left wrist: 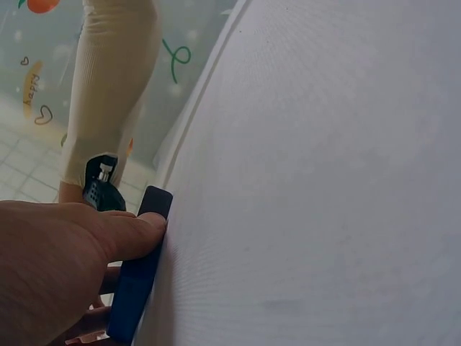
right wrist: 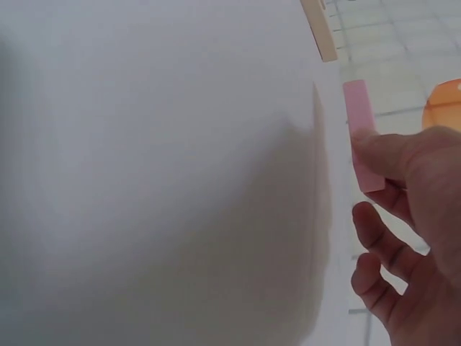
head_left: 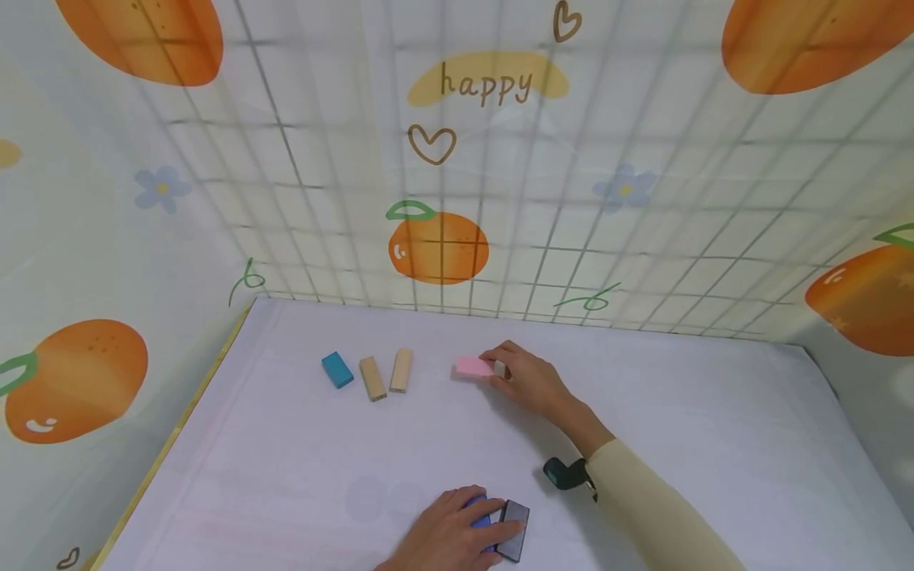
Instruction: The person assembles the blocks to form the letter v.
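A pink block (right wrist: 361, 108) is pinched between the thumb and fingers of my right hand (head_left: 531, 381), over the back part of the table. In the right wrist view it stands out from the fingertips, with the other fingers loosely bent below. Near the table's front, my left hand (head_left: 453, 531) grips a blue block (left wrist: 137, 288), thumb along its side. Beside it in the head view is a dark grey block (head_left: 516, 535), with left fingertips lying on it. The hand covers much of the blue block from above.
Left of the pink block lie two wooden blocks (head_left: 401, 371), a short gap between them, and a lighter blue block (head_left: 337, 369). All rest on the white table cloth (head_left: 300, 476). A patterned curtain (head_left: 343, 182) rises behind the table.
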`<state>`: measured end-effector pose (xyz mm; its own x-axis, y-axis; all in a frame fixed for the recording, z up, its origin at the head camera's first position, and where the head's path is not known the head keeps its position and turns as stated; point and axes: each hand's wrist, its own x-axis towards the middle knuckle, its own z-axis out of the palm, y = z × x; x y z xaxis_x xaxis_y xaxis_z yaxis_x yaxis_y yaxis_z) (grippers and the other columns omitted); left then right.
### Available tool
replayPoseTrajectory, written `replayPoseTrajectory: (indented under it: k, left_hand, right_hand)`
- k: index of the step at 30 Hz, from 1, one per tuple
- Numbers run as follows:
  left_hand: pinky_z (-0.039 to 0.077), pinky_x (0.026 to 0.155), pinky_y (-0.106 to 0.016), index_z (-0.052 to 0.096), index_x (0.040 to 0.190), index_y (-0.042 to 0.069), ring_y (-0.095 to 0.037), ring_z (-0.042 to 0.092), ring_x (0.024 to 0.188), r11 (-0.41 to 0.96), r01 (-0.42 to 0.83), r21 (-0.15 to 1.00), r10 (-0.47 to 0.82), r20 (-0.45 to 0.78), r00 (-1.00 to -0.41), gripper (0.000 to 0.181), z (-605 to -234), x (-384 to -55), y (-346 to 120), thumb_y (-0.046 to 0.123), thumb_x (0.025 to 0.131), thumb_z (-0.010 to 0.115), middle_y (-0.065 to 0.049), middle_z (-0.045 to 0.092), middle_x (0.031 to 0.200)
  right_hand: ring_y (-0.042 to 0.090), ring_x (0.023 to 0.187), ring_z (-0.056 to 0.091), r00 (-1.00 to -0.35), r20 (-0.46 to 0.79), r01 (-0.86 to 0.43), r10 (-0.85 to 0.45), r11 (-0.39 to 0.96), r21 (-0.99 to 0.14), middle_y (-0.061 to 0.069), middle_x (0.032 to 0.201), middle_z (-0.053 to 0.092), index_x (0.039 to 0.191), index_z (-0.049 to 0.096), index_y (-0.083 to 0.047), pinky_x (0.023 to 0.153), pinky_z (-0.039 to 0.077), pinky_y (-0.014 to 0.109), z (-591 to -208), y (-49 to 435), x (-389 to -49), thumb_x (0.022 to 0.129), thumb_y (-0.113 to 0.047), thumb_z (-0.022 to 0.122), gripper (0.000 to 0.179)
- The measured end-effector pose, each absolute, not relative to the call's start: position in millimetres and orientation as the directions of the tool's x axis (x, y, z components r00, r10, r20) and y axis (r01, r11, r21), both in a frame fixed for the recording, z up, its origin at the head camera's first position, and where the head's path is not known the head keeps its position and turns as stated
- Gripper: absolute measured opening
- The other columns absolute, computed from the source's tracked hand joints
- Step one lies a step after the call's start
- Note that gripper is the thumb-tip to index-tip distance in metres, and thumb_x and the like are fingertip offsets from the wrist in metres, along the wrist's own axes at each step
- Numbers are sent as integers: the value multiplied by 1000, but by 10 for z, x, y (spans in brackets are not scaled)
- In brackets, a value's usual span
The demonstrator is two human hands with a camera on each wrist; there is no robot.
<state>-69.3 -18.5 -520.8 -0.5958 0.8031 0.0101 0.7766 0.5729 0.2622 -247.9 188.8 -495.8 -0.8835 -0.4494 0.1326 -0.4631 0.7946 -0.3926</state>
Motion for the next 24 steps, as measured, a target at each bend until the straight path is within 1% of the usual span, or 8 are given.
replayPoseTrajectory:
  k: [8,17,24]
  left_hand:
    - [45,105,-34,49,149,39,-16,49,131,576,773,267,801,8,-599,47,-5205,-688,-185,44,103,57,7,55,143]
    - [46,104,-35,54,146,37,-16,50,129,570,775,273,792,67,-606,45,-5231,-672,-168,42,101,61,7,57,141]
    - [45,106,-36,52,147,39,-15,49,131,579,762,289,792,20,-610,45,-5203,-666,-175,43,103,57,8,56,143]
  right_hand:
    - [12,79,53,-890,130,-451,-437,800,-397,0,115,64,125,69,-14,60,46,26,-4996,1973,-2413,91,-17,77,35]
    - [12,79,54,-899,132,-432,-417,805,-407,2,114,64,125,69,-12,61,46,26,-4962,2016,-2334,90,-16,78,36]
    - [12,80,55,-904,130,-424,-408,806,-413,2,114,64,126,68,-12,62,47,26,-4962,2069,-2259,90,-15,78,37]
